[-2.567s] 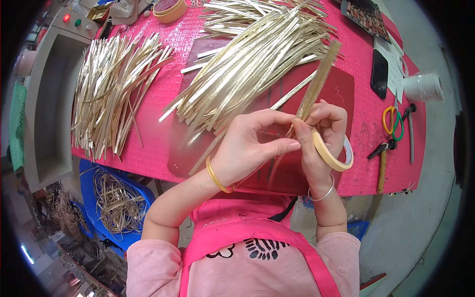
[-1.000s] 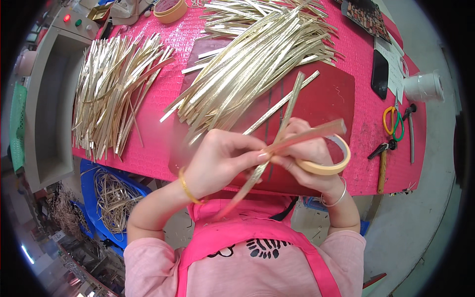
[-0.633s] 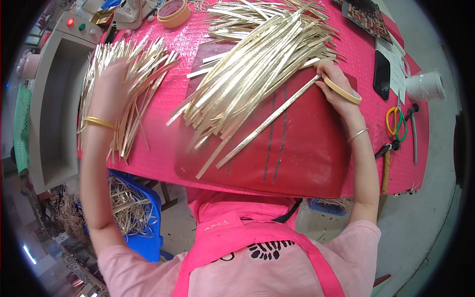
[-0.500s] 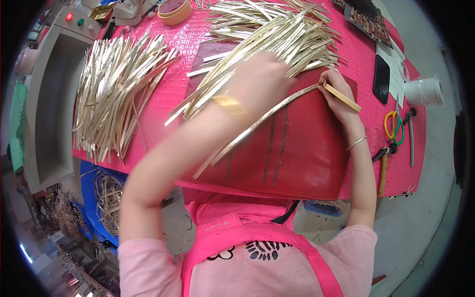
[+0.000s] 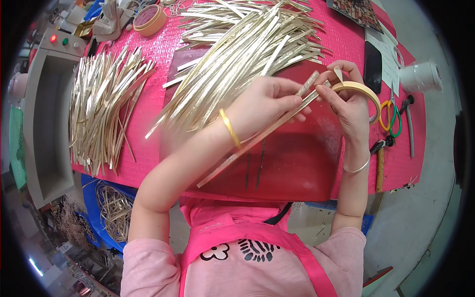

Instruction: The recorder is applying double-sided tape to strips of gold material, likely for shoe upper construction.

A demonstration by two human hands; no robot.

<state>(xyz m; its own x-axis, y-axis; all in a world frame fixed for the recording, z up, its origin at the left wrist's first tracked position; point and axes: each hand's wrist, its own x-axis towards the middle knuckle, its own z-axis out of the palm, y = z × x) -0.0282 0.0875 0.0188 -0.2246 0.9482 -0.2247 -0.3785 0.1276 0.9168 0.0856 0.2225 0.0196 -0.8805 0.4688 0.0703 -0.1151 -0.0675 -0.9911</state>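
Observation:
Over a dark red mat (image 5: 302, 158) my left hand (image 5: 267, 99) pinches flat gold strips (image 5: 217, 171) between thumb and fingers. One end of them points up toward my right hand, and the other trails down to the lower left. My right hand (image 5: 351, 106) has a roll of cream tape (image 5: 375, 101) hanging on it. Its thumb and fingertips close on the strips' upper ends, beside a short loose flap of tape (image 5: 338, 74). How far the tape touches the strips is not clear. A large pile of gold strips (image 5: 237, 59) lies just beyond my left hand.
Another bundle of gold strips (image 5: 106, 109) lies at the left, near a grey machine tray (image 5: 49, 119). Scissors (image 5: 391, 119), a hammer (image 5: 380, 166), a black phone (image 5: 372, 67) and a white spool (image 5: 420, 77) sit at the right. A blue bin (image 5: 94, 198) stands below the table.
My left hand, blurred near the pile before, has come right and down onto the strips. My right hand has turned, showing the tape roll's ring. The second strip's end now sticks up between the hands.

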